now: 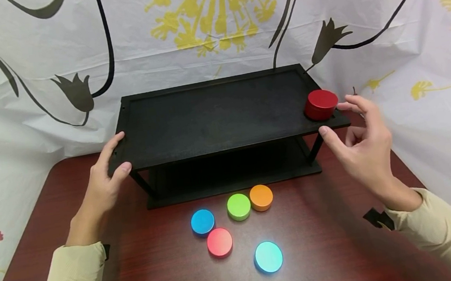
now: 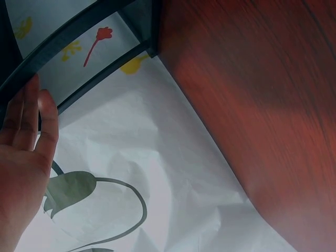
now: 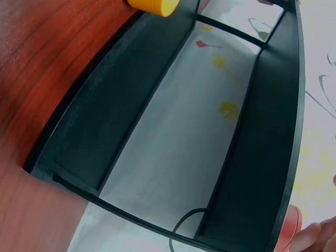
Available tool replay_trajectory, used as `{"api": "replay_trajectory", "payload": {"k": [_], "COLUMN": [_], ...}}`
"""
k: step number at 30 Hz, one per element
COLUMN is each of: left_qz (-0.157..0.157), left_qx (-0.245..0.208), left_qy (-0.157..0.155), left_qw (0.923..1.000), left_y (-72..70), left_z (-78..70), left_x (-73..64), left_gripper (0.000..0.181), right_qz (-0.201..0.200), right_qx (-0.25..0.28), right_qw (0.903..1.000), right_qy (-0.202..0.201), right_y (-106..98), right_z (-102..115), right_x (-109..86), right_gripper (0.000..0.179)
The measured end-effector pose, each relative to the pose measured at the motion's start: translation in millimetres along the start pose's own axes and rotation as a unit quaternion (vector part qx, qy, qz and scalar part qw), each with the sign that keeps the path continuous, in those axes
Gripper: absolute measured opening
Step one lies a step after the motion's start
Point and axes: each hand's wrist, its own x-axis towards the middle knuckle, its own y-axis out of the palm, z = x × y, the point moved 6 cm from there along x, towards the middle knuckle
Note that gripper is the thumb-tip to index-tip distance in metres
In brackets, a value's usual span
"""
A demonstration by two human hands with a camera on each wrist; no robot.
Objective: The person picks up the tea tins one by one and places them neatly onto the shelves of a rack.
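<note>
A black two-tier shelf stands on the table, a round red tin on the right end of its top. My left hand touches the shelf's left end, thumb by the front corner; its fingers lie straight along the dark edge in the left wrist view. At the other end my right hand is spread beside the tin. Its thumb is at the shelf's front edge and its fingertips are close to the tin's right side. The right wrist view catches part of the red tin with a fingertip right at it.
On the table before the shelf lie several round pieces: blue, green, orange, coral red and light blue. A patterned white sheet hangs behind and at both sides.
</note>
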Motion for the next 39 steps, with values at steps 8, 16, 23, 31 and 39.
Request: {"api": "replay_trajectory", "payload": {"k": [8, 16, 23, 31, 39], "left_qz": [0.001, 0.0, 0.002, 0.001, -0.001], "left_qx": [-0.001, -0.006, -0.005, -0.006, -0.005], "left_qy": [-0.002, 0.0, -0.003, -0.006, 0.0], "left_qw": [1.0, 1.0, 1.0, 1.0, 1.0], "left_y": [-0.2, -0.7, -0.2, -0.2, -0.2], "left_z": [-0.5, 0.2, 0.4, 1.0, 1.1], "left_x": [-0.3, 0.7, 0.5, -0.1, 0.6], "left_gripper": [0.063, 0.063, 0.063, 0.063, 0.062], "right_qz": [0.011, 0.037, 0.092, 0.141, 0.193], "right_qx": [0.011, 0.035, 0.055, 0.057, 0.086], "right_qw": [0.9993, 0.9974, 0.9926, 0.9865, 0.9741], "right_qy": [-0.035, -0.051, -0.058, -0.06, -0.082], "right_y": [4.4, 12.2, 20.3, 32.6, 46.3], "right_z": [-9.0, 18.5, 22.7, 19.4, 24.9], "right_x": [-14.1, -23.9, -35.9, -54.0, -72.1], "right_gripper": [0.056, 0.05, 0.047, 0.047, 0.046]}}
